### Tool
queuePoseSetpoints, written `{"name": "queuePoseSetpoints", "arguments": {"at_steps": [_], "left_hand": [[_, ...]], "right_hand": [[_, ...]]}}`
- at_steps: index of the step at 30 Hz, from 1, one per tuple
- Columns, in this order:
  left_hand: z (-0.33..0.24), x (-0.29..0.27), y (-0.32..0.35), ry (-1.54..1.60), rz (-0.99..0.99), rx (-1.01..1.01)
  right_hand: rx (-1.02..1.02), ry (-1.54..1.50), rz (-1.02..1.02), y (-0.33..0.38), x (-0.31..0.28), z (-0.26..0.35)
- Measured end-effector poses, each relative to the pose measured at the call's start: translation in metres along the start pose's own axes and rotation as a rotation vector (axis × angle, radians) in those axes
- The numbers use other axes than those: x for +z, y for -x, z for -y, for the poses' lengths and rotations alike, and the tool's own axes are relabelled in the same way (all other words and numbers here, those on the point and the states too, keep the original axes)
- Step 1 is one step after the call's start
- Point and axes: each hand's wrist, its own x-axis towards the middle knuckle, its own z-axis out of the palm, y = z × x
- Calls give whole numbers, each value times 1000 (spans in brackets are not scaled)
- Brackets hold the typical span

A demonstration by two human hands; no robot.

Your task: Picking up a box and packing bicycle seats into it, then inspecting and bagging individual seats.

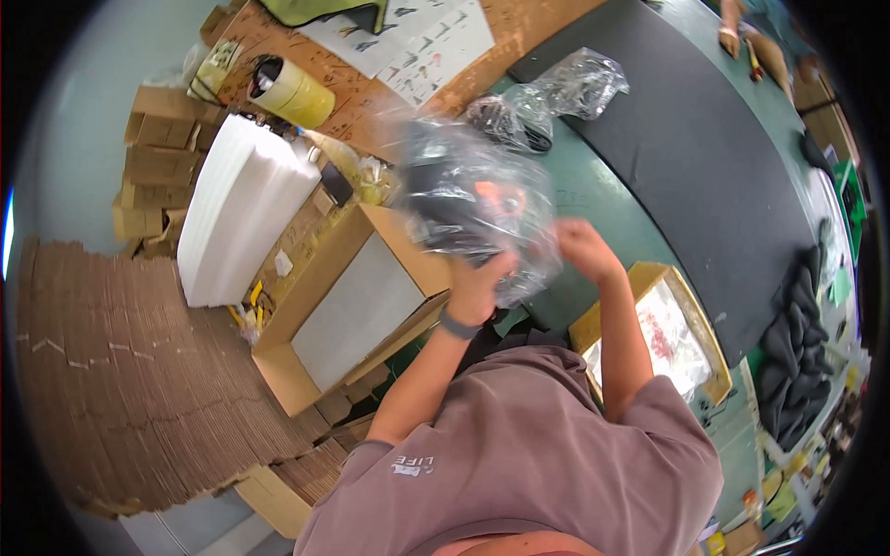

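Observation:
A clear plastic bag (482,195), smeared by motion, is up in front of me. Inside it is a dark item with a bright orange part; its exact kind is too blurred to tell. My left hand (482,285), with a grey band on the wrist, grips the bag's near side. At the bag's right edge my right hand (586,250) is closed, its curled fingers seeming to pinch the film. Below and to the left of the bag stands an open cardboard box (271,363) with a white sheet (357,310) lying in it.
Two more bagged dark items (514,119) lie ahead on the green table (616,208), beside a black mat (691,139). A box of plastic bags (718,366) sits right. White foam sheets (241,213), a yellow cylinder (295,93) and stacked flat cardboard (130,371) stand left. Another person's hand (730,43) shows far right.

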Motion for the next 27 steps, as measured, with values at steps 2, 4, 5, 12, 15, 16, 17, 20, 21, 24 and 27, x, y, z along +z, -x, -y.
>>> {"name": "queuePoseSetpoints", "arguments": {"at_steps": [2, 4, 5, 12, 15, 16, 17, 20, 21, 24, 27], "left_hand": [[-35, -51, 20, 624, -95, -308], [-56, -119, 77, 636, -284, -306], [-61, -142, 109, 592, -367, -282], [-96, -175, 327, 148, -1126, 68], [-94, -199, 370, 257, -1314, 165], [-85, -233, 381, 350, -1154, 175], [-88, -254, 404, 262, -1238, 114], [-93, -346, 433, -211, -1445, -25], [-95, -399, 457, -732, -1294, -189], [-141, -521, 449, -855, -1036, -334], [-157, -648, 404, -1723, -558, -495]], "right_hand": [[-214, 430, -452, -102, -20, -6], [-512, 931, -624, -202, -51, -19], [-627, 1050, -685, -245, -63, -23], [305, 1299, -783, -351, -87, -73], [360, 1251, -663, -350, -65, -92], [194, 1114, -665, -355, -123, -91], [171, 852, -582, -362, -93, -94], [237, 477, -443, -342, -39, -62], [189, 554, -420, -315, -15, -46], [76, 707, -249, -236, 142, -9], [274, 631, -37, -187, 293, -16]]}}
